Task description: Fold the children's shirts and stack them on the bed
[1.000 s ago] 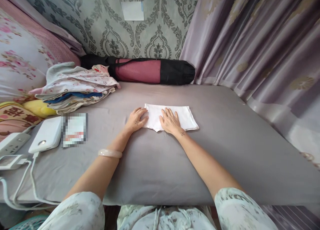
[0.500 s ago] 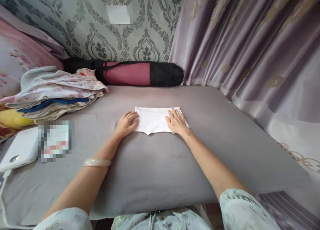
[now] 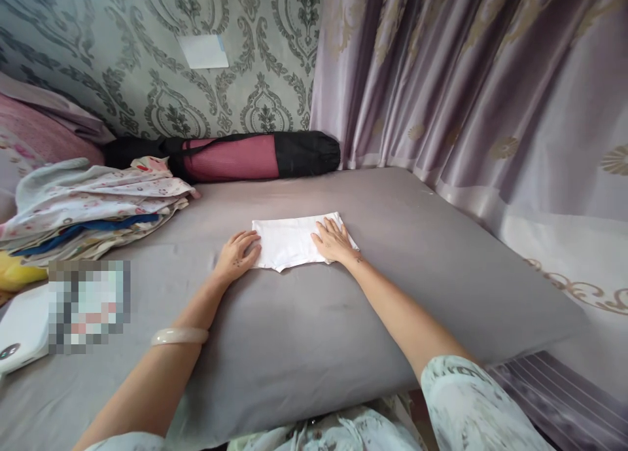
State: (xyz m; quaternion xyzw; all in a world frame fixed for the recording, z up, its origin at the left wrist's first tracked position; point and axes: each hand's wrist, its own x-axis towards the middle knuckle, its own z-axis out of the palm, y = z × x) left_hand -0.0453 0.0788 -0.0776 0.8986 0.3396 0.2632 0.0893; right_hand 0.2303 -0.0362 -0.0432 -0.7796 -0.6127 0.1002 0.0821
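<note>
A small pair of white shorts or underpants [image 3: 287, 243] lies flat on the grey-covered surface [image 3: 304, 333], its waist edge away from me and its crotch point toward me. At its left side rests my left hand [image 3: 237, 254], fingers stretched out and fingertips on the cloth's edge. My right hand [image 3: 334, 240] lies flat over the right part of the garment with its fingers spread. Neither hand grips the fabric. A pale bangle [image 3: 179, 336] circles my left forearm.
A pile of folded clothes [image 3: 98, 202] sits at the left. Behind it, a black and pink rolled bag [image 3: 230, 158] lies along the patterned wall. A white device [image 3: 24, 323] and a blurred-out item [image 3: 93, 307] are at the near left. Purple curtains [image 3: 417, 78] hang at the right.
The camera view has turned slightly, so the scene sits further left and appears tilted. Both hands stay in place on the white garment, which has not visibly moved on the surface.
</note>
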